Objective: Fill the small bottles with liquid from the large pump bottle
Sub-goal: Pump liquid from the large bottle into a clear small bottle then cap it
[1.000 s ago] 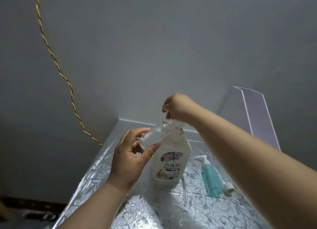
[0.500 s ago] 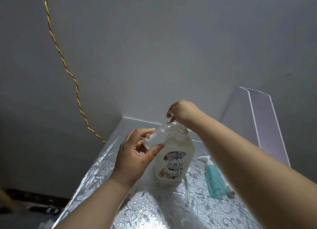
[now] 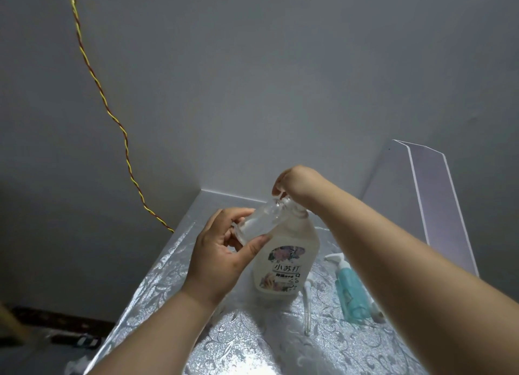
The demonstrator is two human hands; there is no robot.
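Grey walls are meeting in a corner behind a silvery patterned surface, and a twisted yellow-red wire is trailing down the left wall to the surface's far left edge. One pump bottle is standing upright toward the far edge, near the middle. The right hand is sitting on top of its pump, fingers curled down over the head, probably to press liquid out; the head itself is hidden beneath them. The left hand is holding one clear bottle tilted, its mouth raised to the pump nozzle so the stream can land inside; thumb and fingers are closed around its base. How full it is I cannot tell. One blue bottle with a white pump top is lying on its side toward the right edge, seemingly waiting or finished. One loose white pump tube is lying between it and the big bottle, likely the clear bottle's removed top. So two small bottles are showing.
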